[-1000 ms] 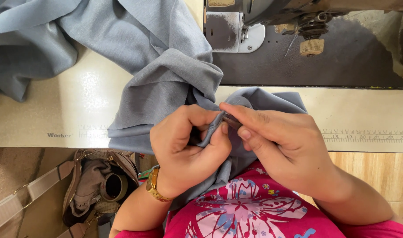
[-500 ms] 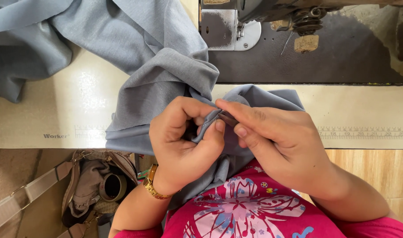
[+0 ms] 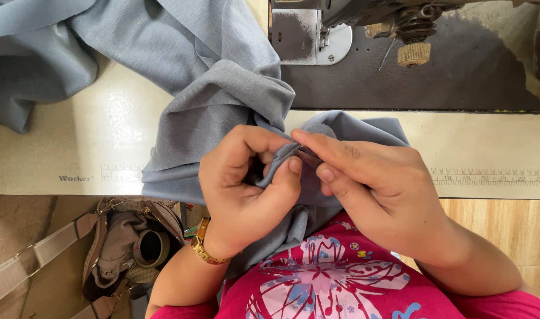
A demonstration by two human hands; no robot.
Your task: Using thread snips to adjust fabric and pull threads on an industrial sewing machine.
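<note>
A large grey-blue fabric (image 3: 216, 112) drapes from the far left of the cream sewing table (image 3: 75, 147) down into my lap. My left hand (image 3: 246, 189) is curled around a bunched fold of it at the table's near edge, thumb pressing the cloth. My right hand (image 3: 376, 189) meets it from the right, fingertips pinching the same fold and a small dark slim tool (image 3: 308, 156) against it. A gold watch sits on my left wrist (image 3: 202, 245).
A sewing machine (image 3: 370, 23) with its dark bed (image 3: 459, 71) stands at the back right. A ruler strip (image 3: 488, 177) runs along the table's near edge. A brown bag (image 3: 128, 248) with straps lies on the floor at lower left.
Both hands have closed in tighter on the fold; my left thumb has pressed down over the cloth and the slim tool is now mostly hidden.
</note>
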